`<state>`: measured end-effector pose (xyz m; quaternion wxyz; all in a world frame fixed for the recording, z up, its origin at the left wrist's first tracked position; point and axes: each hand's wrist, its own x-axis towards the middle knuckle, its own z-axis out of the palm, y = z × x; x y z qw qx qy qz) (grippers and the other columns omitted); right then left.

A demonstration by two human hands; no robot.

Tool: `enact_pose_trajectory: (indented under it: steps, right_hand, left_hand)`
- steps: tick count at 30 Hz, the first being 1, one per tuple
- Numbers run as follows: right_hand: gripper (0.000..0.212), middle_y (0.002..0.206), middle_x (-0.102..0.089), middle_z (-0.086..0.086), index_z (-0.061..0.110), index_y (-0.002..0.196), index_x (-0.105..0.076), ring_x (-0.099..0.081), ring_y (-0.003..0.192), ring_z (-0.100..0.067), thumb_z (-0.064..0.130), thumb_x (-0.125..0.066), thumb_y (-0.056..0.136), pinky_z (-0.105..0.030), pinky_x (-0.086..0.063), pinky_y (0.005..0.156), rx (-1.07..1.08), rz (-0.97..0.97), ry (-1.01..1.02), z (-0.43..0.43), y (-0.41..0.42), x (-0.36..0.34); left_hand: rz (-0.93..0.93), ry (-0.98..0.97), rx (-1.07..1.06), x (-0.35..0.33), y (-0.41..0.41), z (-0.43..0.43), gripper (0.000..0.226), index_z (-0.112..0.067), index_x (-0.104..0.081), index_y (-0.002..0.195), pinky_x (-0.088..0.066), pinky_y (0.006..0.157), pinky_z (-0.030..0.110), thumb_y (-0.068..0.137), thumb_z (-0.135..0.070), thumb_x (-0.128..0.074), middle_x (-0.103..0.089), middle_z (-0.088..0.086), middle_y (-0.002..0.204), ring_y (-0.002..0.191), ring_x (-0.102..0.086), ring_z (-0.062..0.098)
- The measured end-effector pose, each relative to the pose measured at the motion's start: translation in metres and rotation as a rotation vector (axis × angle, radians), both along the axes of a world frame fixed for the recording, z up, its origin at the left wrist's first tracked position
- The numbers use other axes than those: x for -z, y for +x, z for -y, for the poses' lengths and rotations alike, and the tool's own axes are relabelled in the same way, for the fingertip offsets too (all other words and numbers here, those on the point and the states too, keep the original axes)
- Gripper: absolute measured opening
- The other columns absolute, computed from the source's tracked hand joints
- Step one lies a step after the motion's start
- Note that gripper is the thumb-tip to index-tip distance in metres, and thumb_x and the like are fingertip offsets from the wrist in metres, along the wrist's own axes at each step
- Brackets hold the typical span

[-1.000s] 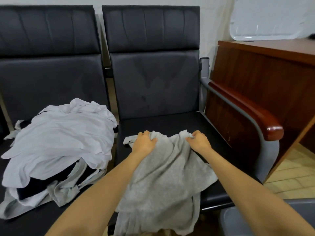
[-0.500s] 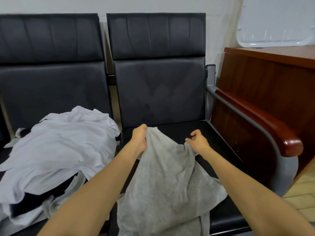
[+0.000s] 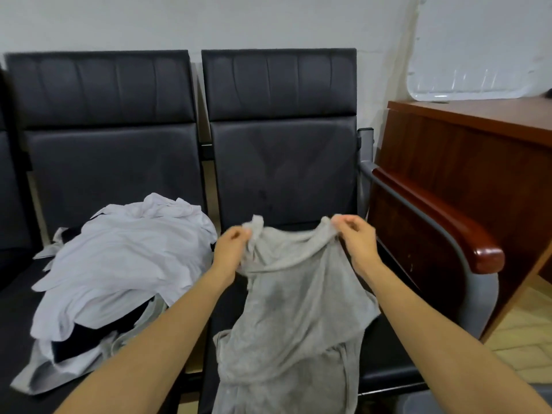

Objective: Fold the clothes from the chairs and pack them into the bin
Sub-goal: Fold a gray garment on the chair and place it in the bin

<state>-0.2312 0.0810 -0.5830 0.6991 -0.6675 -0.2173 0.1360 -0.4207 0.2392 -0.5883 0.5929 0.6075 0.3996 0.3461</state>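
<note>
Holding up a light grey soft knit garment [image 3: 298, 309] by its top edge, above the seat of the right-hand black padded chair [image 3: 280, 174].

Pinching the upper left corner in the left grip [image 3: 231, 245], fingers curled round a bunched bit of cloth. Pinching the upper right corner in the right grip [image 3: 357, 237], thumb and fingertips clenched on the hem. Both forearms stretched forward, bare.

Between the two grips: top edge in a shallow sag. Below: cloth hanging in loose folds, draped over the front of the seat and on past the bottom of the view. Cannot tell the kind of garment from the folds.

On the seat of the left-hand black padded chair [image 3: 110, 174]: loose heap of crumpled white cloth [image 3: 119, 258], on top of dark and grey pieces showing at its lower edge. Near the left grip, apart from the held garment.

To the right of the right-hand chair: grey metal armrest with a glossy reddish-brown wooden cap [image 3: 448, 228]. Just beyond it: reddish-brown wooden bench [image 3: 478, 162]. On its top, propped against the white wall: white rounded plastic tray [image 3: 478, 79]. At lower right: strip of pale wood-patterned floor [image 3: 522, 339].
</note>
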Motion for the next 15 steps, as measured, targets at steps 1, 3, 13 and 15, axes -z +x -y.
enact_pose_trajectory:
  steps: [1, 3, 13, 15]
  right_hand:
    - [0.017, 0.079, -0.066, 0.002, 0.017, 0.074, -0.065, -0.062, 0.083, -0.014, 0.025, -0.066, 0.090, -0.029, -0.051, 0.078, 0.001, -0.028, 0.102, 0.006, -0.001, -0.011]
    - [0.029, 0.070, -0.061, 0.007, 0.014, 0.070, -0.059, -0.055, 0.075, -0.007, 0.031, -0.059, 0.094, -0.025, -0.045, 0.075, -0.035, -0.027, 0.162, 0.023, -0.002, -0.024]
    - [0.010, 0.096, -0.068, -0.003, 0.019, 0.093, -0.068, -0.063, 0.088, -0.015, 0.027, -0.062, 0.091, -0.020, -0.045, 0.065, -0.267, 0.306, -0.802, 0.066, -0.007, 0.038]
    - [0.011, 0.098, -0.065, -0.005, 0.019, 0.095, -0.066, -0.060, 0.088, -0.014, 0.028, -0.062, 0.090, -0.017, -0.043, 0.064, -0.319, 0.390, -0.763, 0.061, -0.018, 0.047]
  left_hand:
    - [0.182, -0.058, 0.014, -0.011, -0.005, 0.001, 0.020, -0.016, -0.059, 0.077, -0.044, 0.072, 0.031, 0.095, -0.020, -0.050, -0.059, 0.002, 0.085, 0.082, -0.054, 0.018]
    - [0.412, -0.198, 0.095, -0.024, -0.017, 0.003, 0.026, -0.013, -0.063, 0.080, -0.049, 0.075, 0.030, 0.096, -0.020, -0.044, -0.068, 0.001, 0.081, 0.082, -0.062, 0.017]
    - [-0.614, 0.269, 0.261, 0.058, -0.072, 0.024, 0.018, -0.015, -0.058, 0.080, -0.052, 0.077, 0.027, 0.089, -0.029, -0.066, -0.063, 0.002, 0.084, 0.084, -0.062, 0.018]
    - [-0.569, 0.348, 0.305, 0.057, -0.070, 0.048, 0.028, -0.015, -0.061, 0.087, -0.046, 0.068, 0.016, 0.085, -0.042, -0.068, -0.061, -0.002, 0.088, 0.083, -0.060, 0.012]
